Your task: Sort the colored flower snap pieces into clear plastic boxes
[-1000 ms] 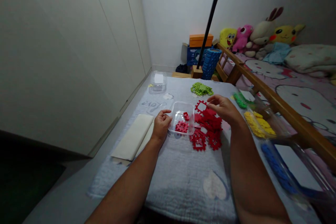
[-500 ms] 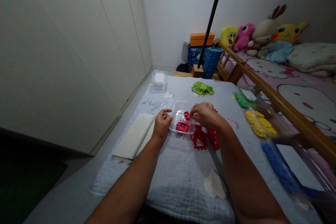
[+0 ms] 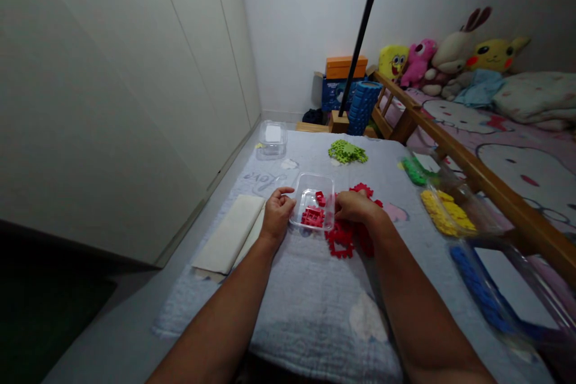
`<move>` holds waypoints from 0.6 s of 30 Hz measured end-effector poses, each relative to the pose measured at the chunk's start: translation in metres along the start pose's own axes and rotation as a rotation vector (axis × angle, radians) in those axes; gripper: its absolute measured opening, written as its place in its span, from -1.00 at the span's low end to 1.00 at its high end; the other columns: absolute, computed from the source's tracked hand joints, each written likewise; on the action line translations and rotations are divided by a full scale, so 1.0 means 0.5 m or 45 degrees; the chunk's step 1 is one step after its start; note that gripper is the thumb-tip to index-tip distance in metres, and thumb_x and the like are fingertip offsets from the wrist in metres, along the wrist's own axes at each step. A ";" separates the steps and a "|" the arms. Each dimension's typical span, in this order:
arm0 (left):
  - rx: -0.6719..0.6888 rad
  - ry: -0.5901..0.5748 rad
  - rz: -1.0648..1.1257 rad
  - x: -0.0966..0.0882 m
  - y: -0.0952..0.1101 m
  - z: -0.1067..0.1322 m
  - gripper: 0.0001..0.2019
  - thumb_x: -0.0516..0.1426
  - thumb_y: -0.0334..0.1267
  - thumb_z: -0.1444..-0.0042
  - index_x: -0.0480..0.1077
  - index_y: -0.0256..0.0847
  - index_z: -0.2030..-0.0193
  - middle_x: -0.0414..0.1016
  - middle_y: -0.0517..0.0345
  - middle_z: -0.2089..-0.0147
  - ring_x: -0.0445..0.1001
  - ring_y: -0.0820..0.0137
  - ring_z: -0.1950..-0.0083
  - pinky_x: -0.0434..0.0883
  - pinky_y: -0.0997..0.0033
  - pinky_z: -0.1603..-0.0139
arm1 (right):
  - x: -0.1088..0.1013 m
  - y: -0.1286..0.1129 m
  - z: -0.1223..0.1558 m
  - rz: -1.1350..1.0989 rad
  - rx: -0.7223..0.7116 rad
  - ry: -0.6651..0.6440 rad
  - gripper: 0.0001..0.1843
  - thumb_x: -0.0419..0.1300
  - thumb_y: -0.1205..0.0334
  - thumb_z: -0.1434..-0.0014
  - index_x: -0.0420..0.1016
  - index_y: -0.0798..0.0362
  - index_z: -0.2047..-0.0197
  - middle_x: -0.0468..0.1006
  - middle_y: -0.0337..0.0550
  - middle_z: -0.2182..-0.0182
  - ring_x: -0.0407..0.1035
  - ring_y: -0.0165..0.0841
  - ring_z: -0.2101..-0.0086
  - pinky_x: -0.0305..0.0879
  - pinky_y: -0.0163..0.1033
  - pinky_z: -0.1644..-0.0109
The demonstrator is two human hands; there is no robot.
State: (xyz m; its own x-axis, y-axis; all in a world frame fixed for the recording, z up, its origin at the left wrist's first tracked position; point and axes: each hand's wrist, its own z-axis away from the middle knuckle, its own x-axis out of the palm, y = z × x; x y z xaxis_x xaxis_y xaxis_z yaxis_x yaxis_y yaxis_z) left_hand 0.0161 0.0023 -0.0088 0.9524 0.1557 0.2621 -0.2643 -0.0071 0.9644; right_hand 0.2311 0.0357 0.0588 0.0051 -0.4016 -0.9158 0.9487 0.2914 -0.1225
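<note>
Your left hand (image 3: 279, 213) sets its thumb and fingertips against the left edge of a clear plastic container (image 3: 309, 197) on a cloth-covered counter (image 3: 310, 294); the fingers are bent, the gap between index finger and thumb narrow, and whether they pinch the wall cannot be told. Inside the container, red interlocking pieces (image 3: 312, 216) lie together near the front, with a small red piece (image 3: 320, 198) set apart toward the right wall. Your right hand (image 3: 359, 207), its fingers curled downward, is over a pile of red notched tiles (image 3: 341, 241) just beside the container's right wall; the view hides whether those fingers hold a tile.

Behind, a pile of lime-green tiles (image 3: 347, 152) sits on the cloth, well apart from both hands. At the far left corner stands another clear container (image 3: 270, 149) bearing a white label (image 3: 273, 133). Along the right side, near the wooden bed rail (image 3: 477, 175), you have three more clear containers in a row: the farthest holds green pieces (image 3: 412, 172), the middle one yellow pieces (image 3: 443, 212), the nearest blue pieces (image 3: 477, 285). A folded cream sheet (image 3: 231, 233) lies left of your left hand.
</note>
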 end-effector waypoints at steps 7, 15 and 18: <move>-0.005 -0.003 0.012 0.000 -0.002 0.000 -0.62 0.29 -0.20 0.12 0.44 -0.21 0.12 0.24 0.45 0.59 0.13 0.53 0.56 0.06 0.50 0.47 | -0.037 0.055 0.027 -0.087 0.096 0.043 -0.83 0.28 0.35 -0.13 0.71 -0.01 0.42 0.71 -0.12 0.41 0.52 -0.28 0.38 0.20 -0.23 0.29; 0.011 -0.010 0.002 0.000 -0.007 -0.002 -0.62 0.28 -0.19 0.11 0.43 -0.21 0.11 0.24 0.45 0.60 0.14 0.52 0.56 0.08 0.50 0.47 | -0.038 -0.009 0.026 -0.412 -0.075 0.516 -0.75 0.20 0.31 -0.31 0.66 0.02 0.00 0.73 -0.08 0.23 0.50 -0.27 0.26 0.25 -0.23 0.14; 0.019 -0.015 0.000 -0.001 -0.009 -0.003 -0.63 0.28 -0.19 0.10 0.43 -0.20 0.12 0.23 0.46 0.60 0.13 0.53 0.57 0.07 0.49 0.48 | -0.011 -0.065 0.000 -0.228 -0.059 0.575 -0.82 0.24 0.27 -0.35 0.64 -0.01 0.04 0.72 -0.02 0.19 0.47 -0.17 0.13 0.19 -0.15 0.02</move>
State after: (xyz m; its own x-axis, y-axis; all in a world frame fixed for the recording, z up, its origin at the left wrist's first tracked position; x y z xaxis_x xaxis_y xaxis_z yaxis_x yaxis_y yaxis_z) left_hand 0.0165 0.0039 -0.0133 0.9542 0.1441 0.2621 -0.2617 -0.0220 0.9649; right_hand 0.2004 0.0288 0.0679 -0.3044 -0.0352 -0.9519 0.9071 0.2943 -0.3010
